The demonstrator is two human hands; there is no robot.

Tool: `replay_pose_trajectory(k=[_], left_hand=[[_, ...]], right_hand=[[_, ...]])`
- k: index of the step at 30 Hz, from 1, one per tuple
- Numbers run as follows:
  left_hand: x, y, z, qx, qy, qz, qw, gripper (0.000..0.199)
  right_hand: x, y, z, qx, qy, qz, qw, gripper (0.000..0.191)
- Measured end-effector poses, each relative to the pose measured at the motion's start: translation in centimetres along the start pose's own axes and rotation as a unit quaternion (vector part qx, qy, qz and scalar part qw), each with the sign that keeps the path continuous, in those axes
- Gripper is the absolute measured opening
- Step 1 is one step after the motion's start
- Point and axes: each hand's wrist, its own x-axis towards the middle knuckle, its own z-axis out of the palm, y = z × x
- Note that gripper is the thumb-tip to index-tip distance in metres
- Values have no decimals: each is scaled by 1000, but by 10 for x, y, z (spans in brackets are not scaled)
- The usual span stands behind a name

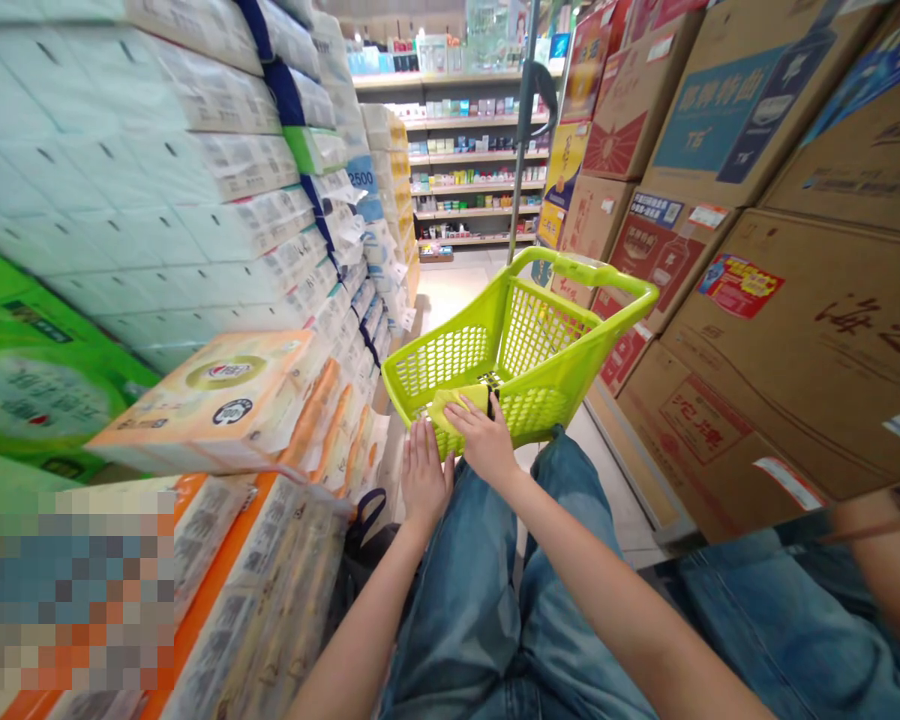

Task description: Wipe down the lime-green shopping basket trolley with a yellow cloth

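Observation:
A lime-green shopping cart (544, 330) with lattice sides stands right in front of my knees. A yellow cloth (461, 402) lies over its near rim, beside a black band. My right hand (481, 435) rests on the cloth and presses it against the rim, fingers bent round it. Just left of it, my left hand (424, 470) lies against the outer near corner of the cart, fingers stretched out and the thumb apart, with nothing seen in it. The palm sides of both hands are hidden.
Stacked tissue packs (225, 230) rise on the left, with an orange-white pack (225, 385) lower down. Cardboard boxes (817, 330) line the right. Store shelves (476, 160) stand behind the cart. A person's denim-clad leg (787, 620) is at lower right.

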Motion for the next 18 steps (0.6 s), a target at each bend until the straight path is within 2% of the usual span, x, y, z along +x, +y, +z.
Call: replay_pose_trajectory(k=[2, 5, 8, 10, 12, 16, 18], left_hand=[[1, 3, 0, -4, -1, -9, 1000, 72], [2, 8, -1, -13, -1, -18, 1000, 72], [3, 12, -2, -15, 1, -22, 1000, 72], [3, 13, -3, -14, 1, -23, 1000, 72], [3, 13, -2, -13, 1, -22, 1000, 72], [1, 9, 1, -9, 3, -9, 1000, 71], [-1, 6, 3, -3, 4, 4, 1000, 70]], right_hand=[[-1, 31, -18, -19, 10, 18, 1000, 60], [-2, 78, -45, -55, 44, 90, 993, 65], [0, 98, -56, -78, 72, 151, 983, 67], [2, 88, -49, -79, 77, 176, 978, 66], [3, 61, -33, -63, 69, 177, 980, 65], [2, -6, 5, -4, 27, 83, 996, 59], [1, -26, 15, 16, 12, 49, 999, 55]])
